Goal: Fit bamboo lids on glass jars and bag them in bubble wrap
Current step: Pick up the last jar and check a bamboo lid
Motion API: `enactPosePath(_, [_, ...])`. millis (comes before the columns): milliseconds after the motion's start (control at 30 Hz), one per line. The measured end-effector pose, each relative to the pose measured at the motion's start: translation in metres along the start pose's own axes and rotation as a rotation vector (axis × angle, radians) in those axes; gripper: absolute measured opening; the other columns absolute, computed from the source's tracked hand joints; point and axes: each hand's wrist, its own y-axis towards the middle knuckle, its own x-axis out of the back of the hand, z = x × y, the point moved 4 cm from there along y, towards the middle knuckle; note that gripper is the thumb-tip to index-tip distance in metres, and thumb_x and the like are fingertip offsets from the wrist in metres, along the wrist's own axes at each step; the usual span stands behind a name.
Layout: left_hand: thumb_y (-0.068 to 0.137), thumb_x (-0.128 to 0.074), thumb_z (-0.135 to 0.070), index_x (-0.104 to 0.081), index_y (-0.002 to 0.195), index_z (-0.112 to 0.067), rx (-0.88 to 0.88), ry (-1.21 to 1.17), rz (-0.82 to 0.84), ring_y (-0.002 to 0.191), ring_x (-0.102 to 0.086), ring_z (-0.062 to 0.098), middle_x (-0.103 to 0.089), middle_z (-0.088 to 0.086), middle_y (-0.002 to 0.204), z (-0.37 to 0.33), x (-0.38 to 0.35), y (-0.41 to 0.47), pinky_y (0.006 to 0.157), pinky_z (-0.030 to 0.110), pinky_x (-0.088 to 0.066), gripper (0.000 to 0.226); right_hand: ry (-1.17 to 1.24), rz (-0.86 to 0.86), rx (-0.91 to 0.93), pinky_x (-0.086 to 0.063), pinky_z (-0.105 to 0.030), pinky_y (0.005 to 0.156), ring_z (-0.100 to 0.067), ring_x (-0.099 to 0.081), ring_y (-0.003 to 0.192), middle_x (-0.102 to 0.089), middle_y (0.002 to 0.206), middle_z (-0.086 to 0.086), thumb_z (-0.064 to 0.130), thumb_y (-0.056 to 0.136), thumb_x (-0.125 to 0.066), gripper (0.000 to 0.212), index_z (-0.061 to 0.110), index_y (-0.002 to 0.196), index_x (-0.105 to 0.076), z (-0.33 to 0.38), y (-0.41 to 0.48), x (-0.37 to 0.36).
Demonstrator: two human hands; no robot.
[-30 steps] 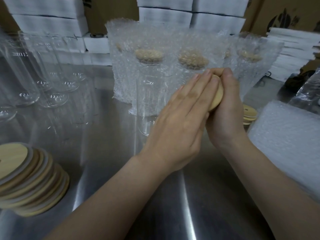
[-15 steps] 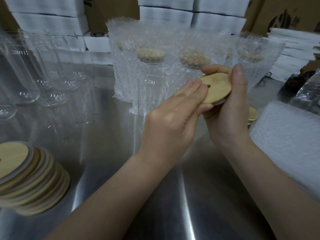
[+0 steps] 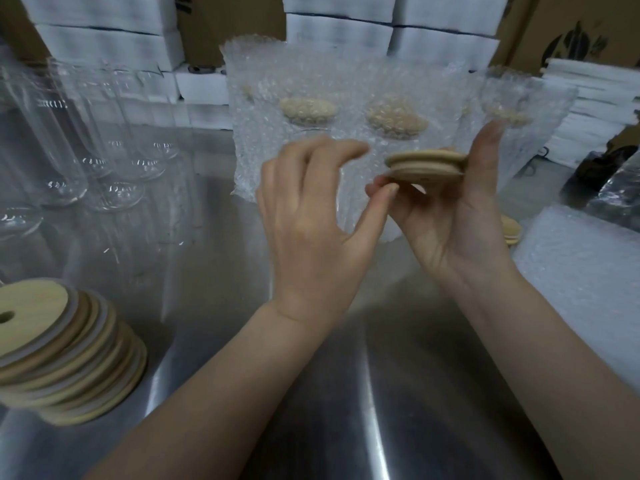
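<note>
Done: lidded jars in bubble-wrap bags (image 3: pixel 308 109).
To do: bare clear glass jars (image 3: pixel 65 133).
Right hand (image 3: pixel 457 220): grips round bamboo lid (image 3: pixel 426 162).
Left hand (image 3: pixel 311 220): blurry, fingers loose, maybe empty.

A round bamboo lid (image 3: pixel 426 166) is held nearly level and edge-on in mid-air by the right hand (image 3: pixel 453 220). A slanting stack of lids (image 3: pixel 52 344) is seen near left, with empty glass jars (image 3: pixel 69 133) grouped behind. Lidded jars in bubble-wrap bags (image 3: pixel 311 109) are lined up at the back.
</note>
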Motion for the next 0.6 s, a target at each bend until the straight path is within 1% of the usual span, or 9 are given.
enactPosePath(67, [0.080,-0.078,-0.024,-0.059,0.119,-0.003,0.137,0.017,0.015,0.116,-0.050,0.028,-0.054,0.017,0.122,0.008,-0.002,0.000,0.100,0.044,-0.040,0.048,0.042,0.004,-0.016,-0.059,-0.037,0.074,-0.023,-0.066,0.076,-0.067,0.084,-0.009,0.063,0.058,-0.063,0.063,0.008,0.088,-0.072,0.001,0.001,0.000])
enactPosePath(133, [0.077,-0.080,-0.028,-0.051,0.128,-0.002,0.252,0.005,0.037,0.125,-0.044,0.030,-0.044,0.018,0.132,0.015,-0.004,-0.001,0.105,0.049,-0.037,0.065,0.068,-0.016,-0.045,-0.059,-0.034,0.071,-0.020,-0.065,0.074,-0.065,0.084,-0.007,0.067,0.067,-0.056,0.068,0.007,0.097,-0.068,0.000,0.002,0.001])
enactPosePath(200, [0.075,-0.082,-0.031,-0.044,0.134,-0.002,0.311,0.001,0.059,0.129,-0.040,0.030,-0.040,0.017,0.137,0.021,-0.006,-0.001,0.106,0.050,-0.035,0.076,0.051,-0.059,-0.074,-0.059,-0.033,0.070,-0.019,-0.065,0.073,-0.064,0.083,-0.006,0.073,0.083,-0.043,0.071,0.008,0.102,-0.065,-0.001,0.003,0.006])
enactPosePath(267, [0.073,-0.082,-0.037,-0.038,0.140,-0.004,0.348,-0.004,0.087,0.131,-0.037,0.027,-0.036,0.013,0.140,0.026,-0.008,-0.003,0.109,0.048,-0.034,0.086,0.059,-0.132,-0.109,-0.059,-0.034,0.067,-0.020,-0.066,0.070,-0.065,0.080,-0.006,0.070,0.091,-0.036,0.070,0.007,0.107,-0.064,-0.003,0.004,0.012])
enactPosePath(367, [0.071,-0.079,-0.052,-0.026,0.148,-0.013,0.454,-0.059,0.138,0.136,-0.031,0.018,-0.029,0.005,0.144,0.032,-0.013,-0.007,0.115,0.044,-0.030,0.101,0.112,-0.228,-0.155,-0.058,-0.033,0.060,-0.022,-0.067,0.067,-0.066,0.081,-0.011,0.069,0.093,-0.037,0.072,0.005,0.115,-0.063,-0.003,0.006,0.019])
enactPosePath(433, [0.068,-0.078,-0.058,-0.023,0.150,-0.015,0.501,-0.092,0.156,0.136,-0.031,0.014,-0.029,0.003,0.144,0.036,-0.015,-0.009,0.116,0.040,-0.030,0.107,0.136,-0.247,-0.184,-0.058,-0.033,0.058,-0.023,-0.069,0.069,-0.068,0.085,-0.016,0.069,0.093,-0.037,0.075,0.003,0.117,-0.063,-0.004,0.006,0.022])
enactPosePath(533, [0.066,-0.076,-0.061,-0.022,0.149,-0.017,0.560,-0.137,0.177,0.135,-0.034,0.014,-0.031,0.002,0.144,0.042,-0.018,-0.012,0.113,0.041,-0.035,0.109,0.141,-0.206,-0.201,-0.059,-0.033,0.060,-0.024,-0.070,0.073,-0.071,0.092,-0.020,0.070,0.092,-0.037,0.076,0.002,0.115,-0.064,-0.004,0.006,0.022])
enactPosePath(600, [0.067,-0.076,-0.060,-0.020,0.150,-0.021,0.592,-0.152,0.194,0.134,-0.036,0.013,-0.031,0.001,0.146,0.046,-0.020,-0.015,0.111,0.042,-0.037,0.108,0.115,-0.172,-0.186,-0.059,-0.030,0.059,-0.021,-0.070,0.070,-0.072,0.095,-0.018,0.063,0.092,-0.047,0.065,0.004,0.111,-0.063,-0.002,0.006,0.021])
